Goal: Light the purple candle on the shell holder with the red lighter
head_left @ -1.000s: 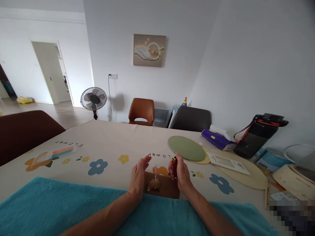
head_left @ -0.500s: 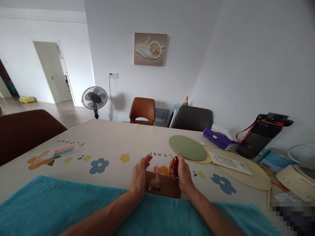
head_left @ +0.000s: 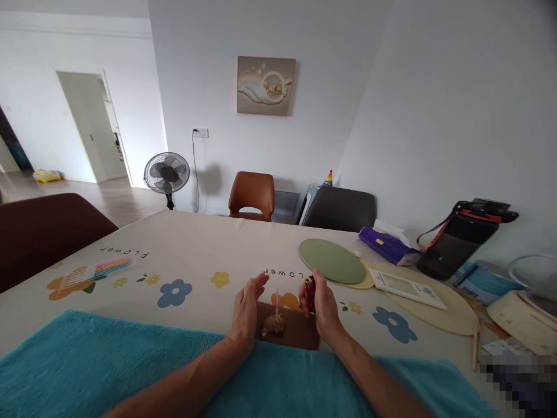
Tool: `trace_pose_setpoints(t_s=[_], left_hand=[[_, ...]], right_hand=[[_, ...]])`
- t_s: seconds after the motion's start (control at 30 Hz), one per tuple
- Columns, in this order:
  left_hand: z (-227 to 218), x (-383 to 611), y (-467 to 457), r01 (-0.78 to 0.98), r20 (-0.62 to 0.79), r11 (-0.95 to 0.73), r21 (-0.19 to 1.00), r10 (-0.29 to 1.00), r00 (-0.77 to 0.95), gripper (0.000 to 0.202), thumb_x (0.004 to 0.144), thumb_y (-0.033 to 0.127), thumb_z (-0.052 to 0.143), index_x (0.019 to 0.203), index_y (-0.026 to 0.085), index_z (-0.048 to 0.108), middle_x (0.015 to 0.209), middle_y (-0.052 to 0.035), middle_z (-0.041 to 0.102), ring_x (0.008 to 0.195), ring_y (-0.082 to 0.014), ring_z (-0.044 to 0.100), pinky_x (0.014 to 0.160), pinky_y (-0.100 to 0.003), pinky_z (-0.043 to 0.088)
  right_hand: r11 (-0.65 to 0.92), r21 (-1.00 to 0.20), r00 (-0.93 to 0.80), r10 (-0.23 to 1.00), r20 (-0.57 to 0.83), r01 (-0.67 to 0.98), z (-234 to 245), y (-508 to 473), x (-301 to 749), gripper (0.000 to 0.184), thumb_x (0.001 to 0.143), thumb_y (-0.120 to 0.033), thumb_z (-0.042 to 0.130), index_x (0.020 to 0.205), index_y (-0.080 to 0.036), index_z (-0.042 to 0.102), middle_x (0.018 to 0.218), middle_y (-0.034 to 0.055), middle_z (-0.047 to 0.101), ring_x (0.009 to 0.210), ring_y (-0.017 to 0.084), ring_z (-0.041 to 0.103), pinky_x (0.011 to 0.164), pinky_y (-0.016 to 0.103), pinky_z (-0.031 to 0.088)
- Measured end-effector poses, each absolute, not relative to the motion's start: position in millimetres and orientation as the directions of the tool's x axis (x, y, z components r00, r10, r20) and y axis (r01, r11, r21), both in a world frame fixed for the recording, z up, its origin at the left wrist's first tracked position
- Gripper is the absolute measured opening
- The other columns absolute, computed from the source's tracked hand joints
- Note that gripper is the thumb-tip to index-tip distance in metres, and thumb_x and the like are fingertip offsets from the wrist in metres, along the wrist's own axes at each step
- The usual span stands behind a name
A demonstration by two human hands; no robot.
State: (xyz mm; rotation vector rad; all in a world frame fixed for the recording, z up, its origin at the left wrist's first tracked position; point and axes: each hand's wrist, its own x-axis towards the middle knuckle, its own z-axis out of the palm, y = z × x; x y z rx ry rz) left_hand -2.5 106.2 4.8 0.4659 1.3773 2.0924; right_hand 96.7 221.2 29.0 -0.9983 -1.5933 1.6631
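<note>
A thin purple candle (head_left: 277,302) stands upright in a small brown, lumpy piece (head_left: 273,325) whose kind I cannot make out. That lump rests on a brown board (head_left: 300,332) at the table's near edge. To its left, my left hand (head_left: 247,310) is raised on edge, fingers extended and holding nothing, palm facing the candle without touching it. On the other side my right hand (head_left: 324,305) grips a dark red lighter (head_left: 309,288) with a gold-coloured top, apart from the candle. I can make out no flame on either one.
A teal towel (head_left: 130,360) covers the near edge. Colourful candles in a clear pack (head_left: 113,267) lie at left. Rightward are a green oval mat (head_left: 333,260), a white frame (head_left: 407,289), a purple tissue pack (head_left: 387,247) and a black bottle (head_left: 461,241).
</note>
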Motion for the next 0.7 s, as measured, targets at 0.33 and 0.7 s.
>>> trace_pose_setpoints(t_s=[0.33, 0.7], left_hand=[[1.8, -3.6, 106.5, -0.266, -0.013, -0.293, 0.919, 0.649, -0.761, 0.043, 0.091, 0.043, 0.036, 0.109, 0.017, 0.065, 0.121, -0.0092, 0.063, 0.118, -0.0236, 0.053, 0.105, -0.04, 0.036], [1.3, -4.1, 107.7, -0.265, -0.017, -0.289, 0.92, 0.646, -0.764, 0.042, 0.09, 0.043, 0.037, 0.108, 0.019, 0.065, 0.121, -0.0089, 0.063, 0.118, -0.0241, 0.053, 0.104, -0.04, 0.036]], right_hand=[[-0.087, -0.995, -0.522, 0.846, -0.104, 0.057, 27.6, 221.6, 96.6, 0.06, 0.083, -0.063, 0.032, 0.049, -0.017, 0.049, 0.04, -0.0001, 0.042, 0.034, 0.009, 0.035, 0.035, 0.021, 0.028], [-0.085, -0.995, -0.516, 0.851, -0.098, 0.049, 26.8, 221.8, 96.4, 0.06, 0.083, -0.063, 0.032, 0.048, -0.016, 0.048, 0.04, 0.0001, 0.042, 0.033, 0.008, 0.035, 0.034, 0.021, 0.028]])
